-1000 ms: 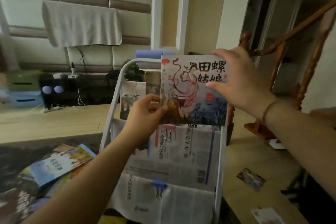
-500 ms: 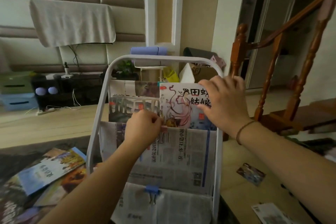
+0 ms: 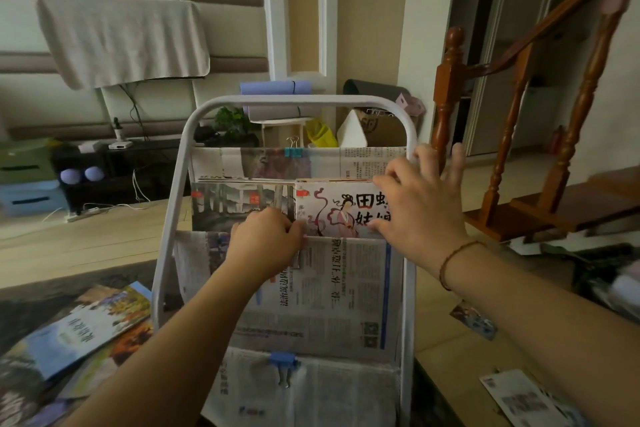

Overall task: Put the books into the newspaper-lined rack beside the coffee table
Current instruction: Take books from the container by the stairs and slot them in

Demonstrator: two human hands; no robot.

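The illustrated white-covered picture book [image 3: 332,211] was seated in the upper pocket of the white metal newspaper-lined rack [image 3: 346,288], pinched by the left hand [image 3: 263,243] and steadied by the spread right hand [image 3: 420,208], though the paper lining could be torn if pressed harder

two books [image 3: 332,208] side by side in rack [image 3: 173,218] (upper pocket); more books [image 3: 79,329] lower left.

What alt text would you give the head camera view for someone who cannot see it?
Two hands settle a picture book into the upper pocket of a white, newspaper-lined rack: the right hand lies spread on its cover, the left hand curls at the pocket's edge. More books lie at lower left.
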